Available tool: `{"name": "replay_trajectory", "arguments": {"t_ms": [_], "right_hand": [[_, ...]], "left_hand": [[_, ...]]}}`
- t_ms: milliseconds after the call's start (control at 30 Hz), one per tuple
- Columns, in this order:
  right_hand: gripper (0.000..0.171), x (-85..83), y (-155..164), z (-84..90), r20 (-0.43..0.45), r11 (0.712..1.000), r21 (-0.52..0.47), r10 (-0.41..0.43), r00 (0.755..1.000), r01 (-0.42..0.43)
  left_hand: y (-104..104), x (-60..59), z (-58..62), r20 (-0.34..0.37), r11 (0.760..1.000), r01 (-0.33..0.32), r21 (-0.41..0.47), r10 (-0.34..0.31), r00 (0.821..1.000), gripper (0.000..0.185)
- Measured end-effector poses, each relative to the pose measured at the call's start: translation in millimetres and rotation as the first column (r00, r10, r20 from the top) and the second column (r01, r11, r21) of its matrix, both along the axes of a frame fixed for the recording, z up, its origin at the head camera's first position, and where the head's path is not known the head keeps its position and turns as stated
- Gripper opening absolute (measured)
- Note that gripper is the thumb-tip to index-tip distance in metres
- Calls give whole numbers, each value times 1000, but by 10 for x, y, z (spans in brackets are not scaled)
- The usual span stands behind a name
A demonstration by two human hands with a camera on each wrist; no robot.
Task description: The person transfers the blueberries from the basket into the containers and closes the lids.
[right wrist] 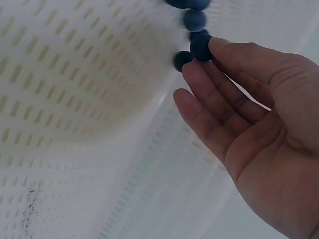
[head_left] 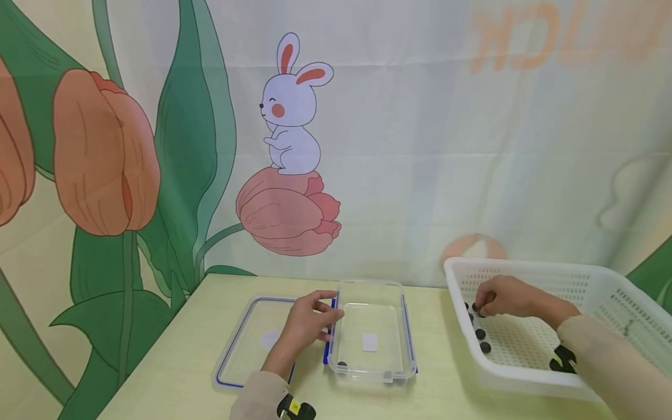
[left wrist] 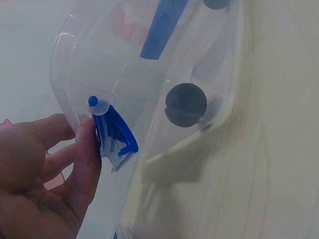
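My left hand grips the left side wall of a clear plastic box, fingers near a blue latch. The box stands uncovered, with a white label on its floor. A dark ball shows through the wall in the left wrist view, near the box's front left corner in the head view. My right hand reaches into a white plastic basket and pinches a black ball between thumb and fingers. Several other black balls lie along the basket's left side.
A clear lid with a blue seal lies left of the box, partly behind my left forearm. The pale table meets a printed curtain at the back. The basket's raised rim surrounds my right hand.
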State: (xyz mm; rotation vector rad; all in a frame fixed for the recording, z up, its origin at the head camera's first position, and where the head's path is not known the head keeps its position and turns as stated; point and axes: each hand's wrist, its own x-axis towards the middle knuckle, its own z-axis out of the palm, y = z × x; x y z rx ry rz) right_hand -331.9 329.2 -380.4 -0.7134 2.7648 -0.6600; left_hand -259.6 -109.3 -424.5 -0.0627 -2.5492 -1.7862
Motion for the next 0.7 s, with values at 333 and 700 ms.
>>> {"name": "replay_trajectory", "arguments": {"t_ms": [333, 700], "right_hand": [[15, 209, -74, 518, -177, 995, -77, -73, 981, 60], [20, 521, -286, 831, -309, 978, -184, -153, 939, 99]], "left_hand": [[2, -4, -5, -2, 1000, 1, 1, -1, 1000, 52], [-9, -1, 4, -1, 1000, 9, 9, -9, 1000, 52]]}}
